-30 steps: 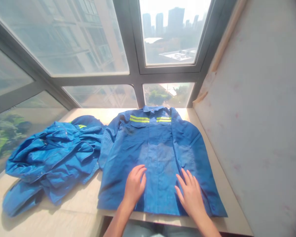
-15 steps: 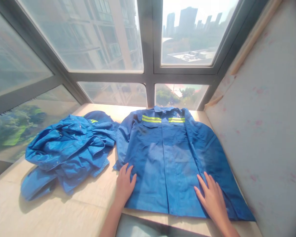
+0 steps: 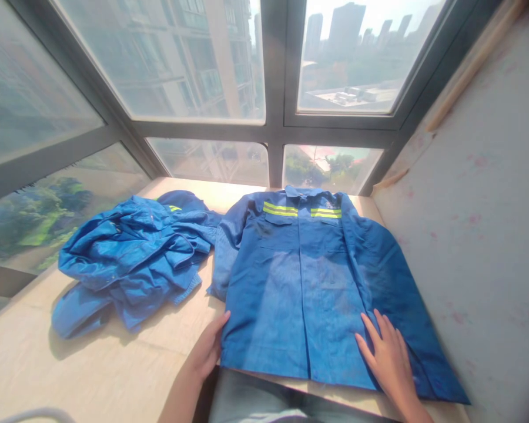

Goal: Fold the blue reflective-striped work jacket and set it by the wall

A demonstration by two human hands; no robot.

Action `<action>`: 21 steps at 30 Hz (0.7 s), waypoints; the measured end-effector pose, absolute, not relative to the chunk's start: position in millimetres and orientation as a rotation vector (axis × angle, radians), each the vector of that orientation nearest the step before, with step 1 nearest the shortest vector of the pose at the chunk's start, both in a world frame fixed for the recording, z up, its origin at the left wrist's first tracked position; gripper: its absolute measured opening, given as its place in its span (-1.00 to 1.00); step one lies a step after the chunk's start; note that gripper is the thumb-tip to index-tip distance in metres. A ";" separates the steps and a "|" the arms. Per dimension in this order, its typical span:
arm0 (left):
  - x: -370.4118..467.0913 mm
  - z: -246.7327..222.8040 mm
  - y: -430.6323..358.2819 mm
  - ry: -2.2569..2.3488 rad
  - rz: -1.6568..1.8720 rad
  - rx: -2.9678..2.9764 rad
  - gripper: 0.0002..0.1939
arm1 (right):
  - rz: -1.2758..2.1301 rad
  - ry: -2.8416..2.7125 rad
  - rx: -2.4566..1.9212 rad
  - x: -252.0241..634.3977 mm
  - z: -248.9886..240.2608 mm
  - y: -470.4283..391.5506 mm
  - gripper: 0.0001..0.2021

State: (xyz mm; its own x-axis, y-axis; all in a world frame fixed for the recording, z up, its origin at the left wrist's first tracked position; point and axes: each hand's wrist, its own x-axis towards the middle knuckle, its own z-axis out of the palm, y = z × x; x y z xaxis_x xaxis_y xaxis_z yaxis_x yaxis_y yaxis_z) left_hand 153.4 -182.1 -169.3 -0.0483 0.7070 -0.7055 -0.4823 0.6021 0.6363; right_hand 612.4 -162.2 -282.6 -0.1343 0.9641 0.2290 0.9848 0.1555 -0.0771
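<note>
A blue work jacket (image 3: pixel 308 276) with yellow reflective stripes across the chest lies flat, front up, on a pale sill (image 3: pixel 114 370). My left hand (image 3: pixel 209 346) rests at the jacket's lower left hem corner, fingers against the edge; whether it grips the cloth is unclear. My right hand (image 3: pixel 390 361) lies flat, fingers spread, on the lower right front of the jacket, close to the right sleeve.
A crumpled heap of blue garments (image 3: pixel 132 258) lies to the left of the jacket. Window panes with dark frames (image 3: pixel 275 126) close off the far side. A pale wall (image 3: pixel 480 211) stands right beside the jacket's right sleeve.
Both hands have slid apart from the middle of the jacket's front to its lower left and lower right. The view has shifted left, so the jacket sits further right.
</note>
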 end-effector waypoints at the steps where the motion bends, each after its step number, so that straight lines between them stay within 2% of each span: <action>1: 154.6 -166.2 -184.5 1.254 0.939 0.224 -0.50 | -0.138 -2.207 -1.896 612.7 -282.5 -162.1 -0.42; 5: 151.6 -162.4 -192.5 1.199 0.852 0.377 -0.46 | -0.137 -2.205 -1.874 613.9 -283.6 -162.1 -0.43; 9: 141.3 -178.2 -196.0 1.247 0.854 0.482 -0.44 | -0.133 -2.202 -1.885 614.2 -285.6 -162.3 -0.43; 15: 120.0 -212.6 -182.9 1.706 0.817 0.709 -0.52 | -0.112 -2.190 -1.905 614.4 -288.5 -162.0 -0.42; 21: 85.8 -205.3 -131.6 2.344 0.934 0.986 -0.27 | -0.129 -2.200 -1.897 613.4 -287.9 -161.4 -0.41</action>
